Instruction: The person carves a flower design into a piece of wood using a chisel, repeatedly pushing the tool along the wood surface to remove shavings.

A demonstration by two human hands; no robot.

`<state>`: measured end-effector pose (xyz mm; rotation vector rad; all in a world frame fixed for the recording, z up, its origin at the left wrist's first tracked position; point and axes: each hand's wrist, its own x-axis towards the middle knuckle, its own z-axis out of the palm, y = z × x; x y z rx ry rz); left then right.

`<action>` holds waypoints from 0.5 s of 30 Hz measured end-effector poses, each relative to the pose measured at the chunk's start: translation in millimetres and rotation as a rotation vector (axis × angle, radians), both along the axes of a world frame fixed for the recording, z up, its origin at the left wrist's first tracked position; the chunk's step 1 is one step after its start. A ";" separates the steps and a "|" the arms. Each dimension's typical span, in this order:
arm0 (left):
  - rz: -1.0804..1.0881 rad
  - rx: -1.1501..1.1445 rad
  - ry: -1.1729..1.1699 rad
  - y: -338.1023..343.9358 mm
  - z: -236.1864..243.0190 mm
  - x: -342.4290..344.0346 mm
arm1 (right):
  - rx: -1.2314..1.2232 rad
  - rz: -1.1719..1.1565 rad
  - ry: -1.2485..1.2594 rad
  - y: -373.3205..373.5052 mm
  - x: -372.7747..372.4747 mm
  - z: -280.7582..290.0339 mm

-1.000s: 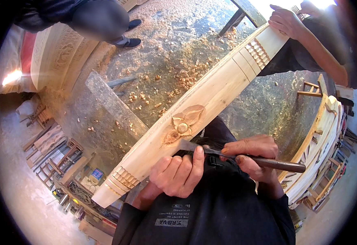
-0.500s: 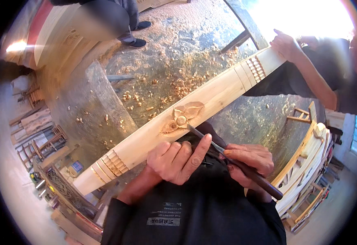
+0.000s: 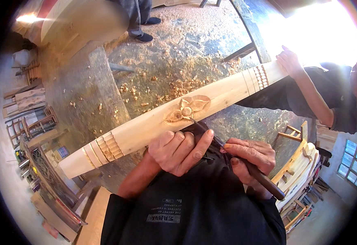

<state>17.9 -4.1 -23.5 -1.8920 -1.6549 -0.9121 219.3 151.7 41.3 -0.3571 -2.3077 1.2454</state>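
Note:
A long pale wooden beam [image 3: 141, 134] runs slantwise in front of me, with a flower-and-leaf relief [image 3: 188, 110] carved at its middle and rows of notches near both ends. My right hand [image 3: 250, 157] is wrapped round the dark handle of a carving chisel [image 3: 264, 179]. The blade slants up to the left, its tip at the relief's lower edge by the round flower centre. My left hand [image 3: 178, 151] lies against the beam's near side with fingers curled, its index finger against the chisel's shank. The left thumb is hidden.
At the right, another person's hand [image 3: 291, 63] rests on the beam's far end. A person in dark shoes [image 3: 145, 38] stands beyond. Wood shavings [image 3: 170, 94] litter the floor. Boards and tools [image 3: 39, 167] lie at the left, and a tool rack [image 3: 297, 167] stands at the right.
The view has turned slightly, so the beam appears less steep. Both my hands keep nearly the same grip, and the chisel tip stays beside the flower centre.

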 end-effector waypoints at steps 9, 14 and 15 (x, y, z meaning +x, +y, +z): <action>-0.040 0.010 0.034 0.0 -2.0 -4.6 | -0.005 0.008 -0.009 1.2 -2.8 0.4; -0.026 -0.002 0.036 -0.6 -2.0 -3.4 | 0.014 0.024 -0.002 3.9 -4.5 -0.4; -0.027 0.002 0.038 -0.2 -2.3 -3.5 | 0.017 0.023 -0.005 3.8 -4.6 0.3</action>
